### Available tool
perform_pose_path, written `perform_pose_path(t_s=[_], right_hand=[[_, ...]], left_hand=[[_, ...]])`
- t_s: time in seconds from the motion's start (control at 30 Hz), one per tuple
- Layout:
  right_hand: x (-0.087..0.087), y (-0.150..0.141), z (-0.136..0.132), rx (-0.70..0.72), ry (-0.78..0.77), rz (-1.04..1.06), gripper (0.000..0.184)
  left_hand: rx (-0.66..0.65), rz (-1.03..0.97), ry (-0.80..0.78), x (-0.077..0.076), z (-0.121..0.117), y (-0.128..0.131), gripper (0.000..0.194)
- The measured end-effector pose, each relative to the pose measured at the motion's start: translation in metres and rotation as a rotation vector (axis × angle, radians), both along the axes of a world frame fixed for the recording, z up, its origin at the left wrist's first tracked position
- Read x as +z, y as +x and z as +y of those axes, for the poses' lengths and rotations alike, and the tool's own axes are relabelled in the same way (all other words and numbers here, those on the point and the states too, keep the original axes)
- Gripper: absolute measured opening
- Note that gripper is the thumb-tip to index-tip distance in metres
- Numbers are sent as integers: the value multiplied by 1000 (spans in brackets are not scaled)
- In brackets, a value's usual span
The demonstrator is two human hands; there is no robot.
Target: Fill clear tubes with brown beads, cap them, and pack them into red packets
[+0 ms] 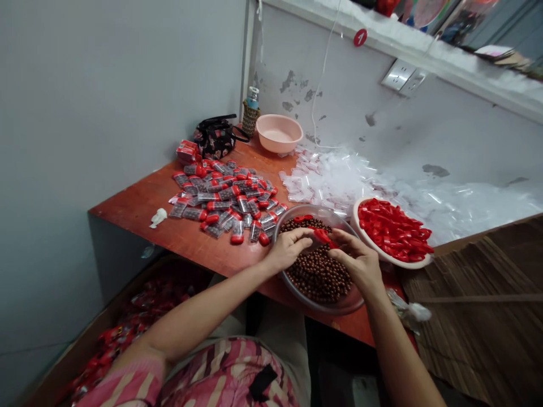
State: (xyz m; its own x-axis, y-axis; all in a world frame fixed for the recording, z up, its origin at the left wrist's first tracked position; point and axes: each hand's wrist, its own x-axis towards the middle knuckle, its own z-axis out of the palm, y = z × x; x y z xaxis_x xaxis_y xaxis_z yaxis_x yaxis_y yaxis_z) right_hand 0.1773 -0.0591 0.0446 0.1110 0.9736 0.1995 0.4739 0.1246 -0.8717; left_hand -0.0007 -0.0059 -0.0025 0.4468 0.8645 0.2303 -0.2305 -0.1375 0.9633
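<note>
The left hand (291,249) curls narrow above a clear bowl (356,306) of brown beads (318,277), and I cannot tell whether that grip holds anything, as the fingers hide it. The right hand (356,263) makes a narrow pinch on a red cap (324,237) over the same bowl, with another red cap (302,218) lying at the bowl's far edge. Just beside the bowl, a white dish (373,249) is heaped with more red caps. Both stand at the corner of a reddish-brown wooden desk (139,203), which also carries a spread of red-capped clear tubes of beads (224,198), a heap of clear plastic sleeves (335,181), a pink basin (279,133), a black floral bag (216,138) and a bottle in a woven holder (252,99)
</note>
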Motion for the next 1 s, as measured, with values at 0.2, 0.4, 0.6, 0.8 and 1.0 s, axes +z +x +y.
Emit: perform_pose_path(t_s=[0.2, 0.4, 0.6, 0.8, 1.0], right_hand=[[-22, 3, -4, -11, -117, 501, 28], [-20, -3, 4, 59, -174, 547, 24], [-13, -11, 5, 336, -499, 671, 41], [-23, -25, 6, 249, -420, 707, 30], [-30, -40, 4, 114, -364, 771, 23]], left_hand=[[-37, -117, -101, -4, 4, 1, 33], [19, 118, 206, 5, -4, -4, 24], [27, 176, 310, 3, -5, -3, 27], [20, 199, 333, 5, -6, -5, 30], [40, 220, 388, 5, -7, -4, 28]])
